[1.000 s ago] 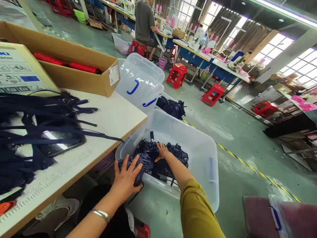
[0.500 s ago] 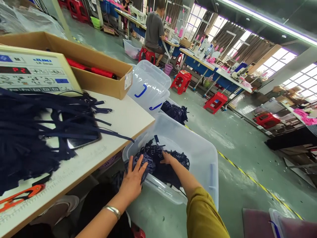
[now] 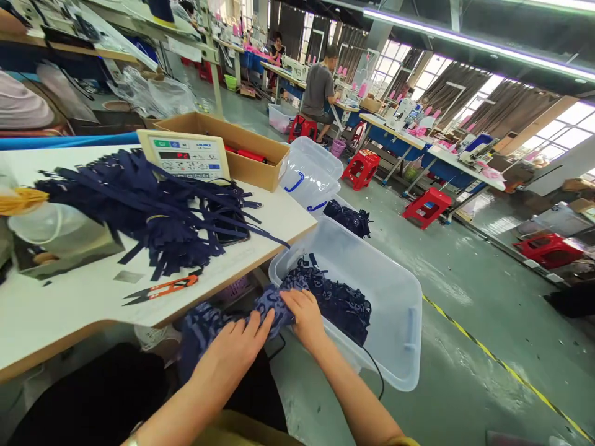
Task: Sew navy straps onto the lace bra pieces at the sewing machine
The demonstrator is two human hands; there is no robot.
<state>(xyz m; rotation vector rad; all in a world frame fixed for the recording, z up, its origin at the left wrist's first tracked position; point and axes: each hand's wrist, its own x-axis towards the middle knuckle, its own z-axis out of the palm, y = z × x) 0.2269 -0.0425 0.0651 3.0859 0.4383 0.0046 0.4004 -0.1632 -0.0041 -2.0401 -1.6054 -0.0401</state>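
Side by side, the person's left hand (image 3: 236,342) and right hand (image 3: 304,314) are gripping 1 soft bundle of blue patterned fabric (image 3: 272,305), fingers bending over its top. A white tabletop with a brown edge (image 3: 292,218) is bordering them on the left, bearing orange-handled scissors with dark blades (image 3: 174,286), a heap of navy fabric straps (image 3: 121,192), a flat black phone (image 3: 231,235) and a cream control panel (image 3: 190,166). Behind the panel, an open brown cardboard box (image 3: 251,173) is holding red spools (image 3: 253,155). Just beside the right hand, a translucent plastic bin (image 3: 395,310) is holding dark navy fabric pieces (image 3: 341,303), its near rim standing close. The bundle is lying between tabletop and bin, above the person's lap, with patterned fabric drooping beyond the left hand.
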